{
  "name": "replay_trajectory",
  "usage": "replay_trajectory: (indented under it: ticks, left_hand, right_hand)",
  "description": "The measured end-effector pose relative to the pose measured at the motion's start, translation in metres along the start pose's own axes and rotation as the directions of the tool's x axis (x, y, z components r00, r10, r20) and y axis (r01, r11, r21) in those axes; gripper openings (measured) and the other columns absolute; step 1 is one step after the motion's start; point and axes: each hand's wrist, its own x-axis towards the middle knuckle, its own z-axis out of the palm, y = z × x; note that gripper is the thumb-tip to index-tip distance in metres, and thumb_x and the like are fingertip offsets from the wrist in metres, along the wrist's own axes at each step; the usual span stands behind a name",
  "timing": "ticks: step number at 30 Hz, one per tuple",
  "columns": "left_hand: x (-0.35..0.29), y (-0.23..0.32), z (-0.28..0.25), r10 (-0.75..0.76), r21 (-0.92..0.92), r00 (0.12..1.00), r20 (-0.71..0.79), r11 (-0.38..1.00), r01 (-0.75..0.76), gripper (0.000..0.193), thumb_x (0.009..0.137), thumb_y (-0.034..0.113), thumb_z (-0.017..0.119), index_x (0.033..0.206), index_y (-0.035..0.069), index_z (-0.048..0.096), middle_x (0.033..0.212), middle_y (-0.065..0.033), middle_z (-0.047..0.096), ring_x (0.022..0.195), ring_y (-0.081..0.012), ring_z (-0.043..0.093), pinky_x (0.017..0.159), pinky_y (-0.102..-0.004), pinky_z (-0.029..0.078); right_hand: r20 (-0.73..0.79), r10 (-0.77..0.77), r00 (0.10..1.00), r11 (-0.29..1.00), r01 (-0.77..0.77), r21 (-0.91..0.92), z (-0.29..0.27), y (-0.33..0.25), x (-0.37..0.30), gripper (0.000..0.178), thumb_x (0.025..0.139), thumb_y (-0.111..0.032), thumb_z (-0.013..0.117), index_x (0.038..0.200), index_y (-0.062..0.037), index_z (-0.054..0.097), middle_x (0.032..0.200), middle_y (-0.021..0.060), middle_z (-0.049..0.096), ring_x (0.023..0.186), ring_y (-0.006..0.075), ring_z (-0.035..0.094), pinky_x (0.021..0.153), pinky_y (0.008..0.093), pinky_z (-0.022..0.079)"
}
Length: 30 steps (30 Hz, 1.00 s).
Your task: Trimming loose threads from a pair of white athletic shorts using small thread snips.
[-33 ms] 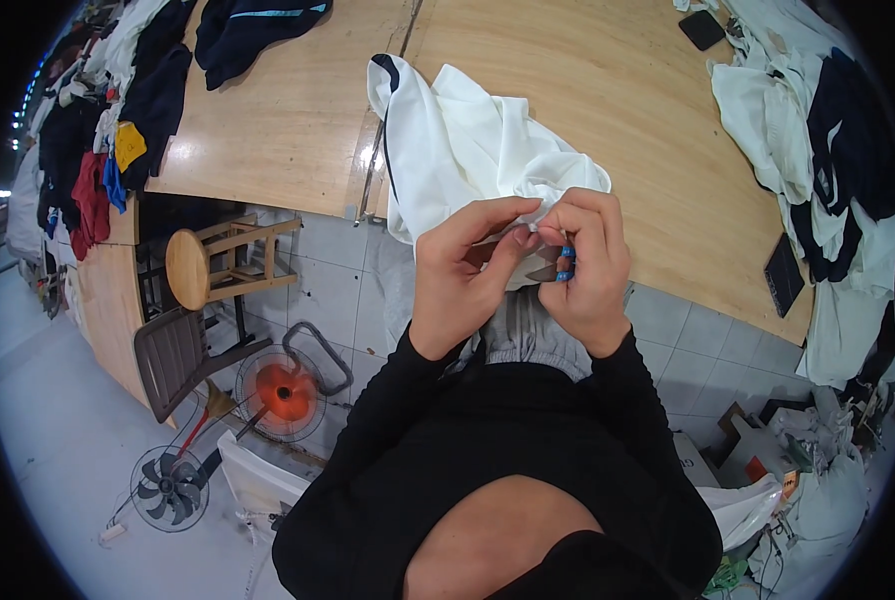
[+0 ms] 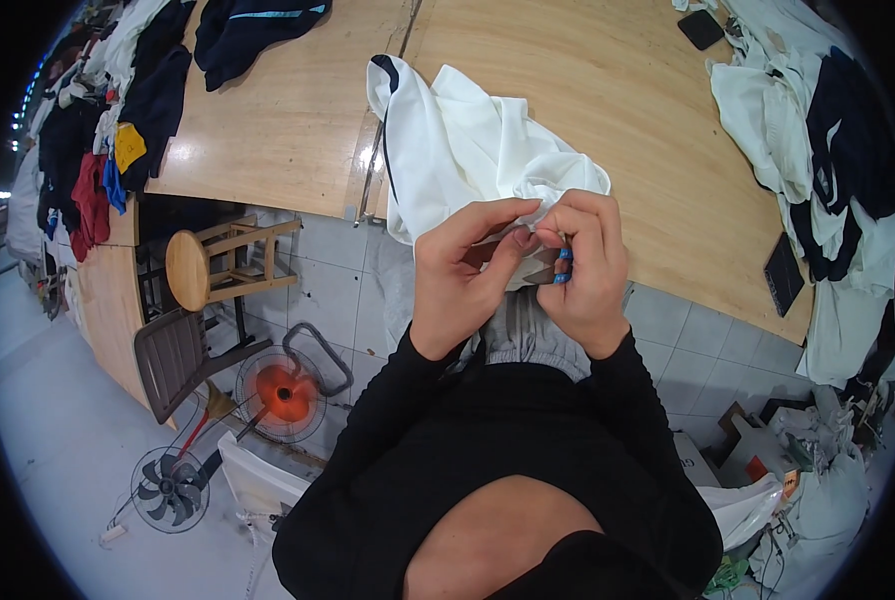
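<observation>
A white garment (image 2: 468,140) with a dark navy edge lies bunched on the front of the table and hangs over its edge toward me. My left hand (image 2: 473,270) curls around a fold at the near end, its thumb and fingertips pinching the cloth. Tip to tip with it, my right hand (image 2: 588,260) is also closed on the white cloth. Between the curled fingers of the right hand shows a small blue object (image 2: 564,266); the fingers cover most of it, so I cannot tell its kind. The pinched spot itself is partly hidden by my fingertips.
The wooden table (image 2: 608,110) has a seam across it. White and navy garments (image 2: 768,130) are heaped at right, beside a dark phone-like slab (image 2: 784,275). Mixed clothes (image 2: 73,130) pile up at left. A wooden stool (image 2: 190,270), chair (image 2: 168,360) and fans (image 2: 286,392) stand lower left.
My right hand has shifted very slightly to the left. Otherwise both hands and the garment look the same.
</observation>
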Motion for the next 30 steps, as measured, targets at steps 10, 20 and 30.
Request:
replay_trajectory:
  ticks: [10, 20, 30]
  left_hand:
    - [-0.009, -0.014, -0.008, 0.167, 0.155, 0.982, -0.088, 0.976, -0.152, 0.016, 0.094, -0.011, 0.073, 0.110, -0.008, 0.071, 0.115, -0.0174, 0.075, 0.101, -0.0180, 0.074, 0.084, -0.0303, 0.062]
    - [-0.007, -0.003, -0.010, 0.019, -0.304, 0.999, -0.049, 0.952, -0.033, 0.009, 0.099, -0.008, 0.069, 0.104, -0.006, 0.063, 0.127, -0.0241, 0.070, 0.108, -0.0226, 0.075, 0.093, -0.0329, 0.061]
    - [-0.012, 0.001, -0.017, 0.062, -0.241, 0.998, -0.003, 0.969, -0.061, 0.011, 0.095, -0.009, 0.073, 0.102, -0.006, 0.065, 0.127, -0.0237, 0.071, 0.106, -0.0179, 0.072, 0.092, -0.0314, 0.060]
  right_hand:
    - [-0.186, 0.016, 0.982, 0.999, -0.008, 0.043, 0.001, -0.010, -0.019, 0.032, 0.077, 0.014, 0.071, 0.104, -0.0024, 0.066, 0.102, 0.0114, 0.066, 0.073, 0.0150, 0.064, 0.060, 0.0270, 0.049]
    - [-0.184, 0.120, 0.976, 0.969, -0.075, 0.234, 0.009, 0.001, -0.028, 0.042, 0.089, -0.021, 0.087, 0.111, 0.0013, 0.059, 0.079, 0.0079, 0.065, 0.062, 0.0146, 0.060, 0.057, 0.0289, 0.047]
    - [-0.206, -0.355, 0.912, 0.924, 0.308, -0.228, 0.013, 0.014, -0.018, 0.044, 0.079, -0.020, 0.096, 0.100, -0.0003, 0.063, 0.084, 0.0129, 0.070, 0.061, 0.0260, 0.066, 0.054, 0.0327, 0.050]
